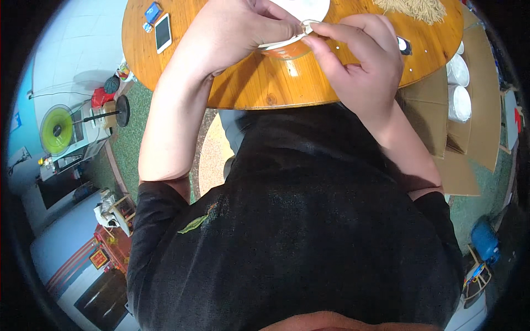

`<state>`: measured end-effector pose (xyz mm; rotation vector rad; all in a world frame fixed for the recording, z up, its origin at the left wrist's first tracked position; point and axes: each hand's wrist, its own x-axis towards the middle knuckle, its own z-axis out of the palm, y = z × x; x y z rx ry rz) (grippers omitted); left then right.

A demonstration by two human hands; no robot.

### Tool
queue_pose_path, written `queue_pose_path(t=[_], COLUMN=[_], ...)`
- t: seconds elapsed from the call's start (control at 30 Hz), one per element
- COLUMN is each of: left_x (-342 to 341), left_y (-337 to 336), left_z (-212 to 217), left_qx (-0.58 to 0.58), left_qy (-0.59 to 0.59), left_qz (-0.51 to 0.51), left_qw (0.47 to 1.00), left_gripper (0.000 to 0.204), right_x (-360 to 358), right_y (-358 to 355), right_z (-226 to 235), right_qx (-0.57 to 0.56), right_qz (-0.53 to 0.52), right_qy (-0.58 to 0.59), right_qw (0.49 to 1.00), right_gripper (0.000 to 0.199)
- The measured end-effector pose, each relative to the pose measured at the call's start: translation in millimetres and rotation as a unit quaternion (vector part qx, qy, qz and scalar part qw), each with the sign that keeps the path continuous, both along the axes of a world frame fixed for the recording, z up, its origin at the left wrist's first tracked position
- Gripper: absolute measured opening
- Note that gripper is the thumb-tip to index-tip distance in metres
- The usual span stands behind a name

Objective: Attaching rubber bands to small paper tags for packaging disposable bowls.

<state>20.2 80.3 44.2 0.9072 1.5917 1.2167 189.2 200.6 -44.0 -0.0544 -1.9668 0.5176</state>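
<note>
Over the round brown wooden counter (243, 91), left hand (237, 33) and right hand (370, 63) are pinching a thin white disc (310, 7) by its near rim: probably light, bendable, best held there.

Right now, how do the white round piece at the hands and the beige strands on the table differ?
Surface: the white round piece looks smooth, while the beige strands form a shaggy heap.
Handling: the left hand and right hand meet at the white round piece's rim; the beige strands lie untouched on the wooden table.
Both are pale and cut off by the picture's top edge.
</note>
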Motion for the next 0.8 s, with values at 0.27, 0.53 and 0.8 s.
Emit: queue_pose_path(t=[0.27, 0.53, 0.8], left_x=[6.2, 19.3, 33.2], left_y=[0.8, -0.3, -24.0], left_z=[4.1, 12.1, -5.2], left_qx=[-0.016, -0.035, 0.127], left_qy=[0.013, 0.051, 0.231], left_qz=[0.035, 0.063, 0.083], left_qw=[0.999, 0.996, 0.961], left_gripper=[0.040, 0.037, 0.027], right_x=[-2.5, -5.2, 1.8], right_y=[-6.4, -13.0, -18.4], right_z=[7.5, 0.1, -5.3], right_qx=[-0.048, -0.066, -0.529], right_qz=[-0.018, -0.029, 0.120], right_qy=[-0.060, -0.046, -0.104], right_qw=[0.997, 0.996, 0.833], right_gripper=[0.014, 0.008, 0.015])
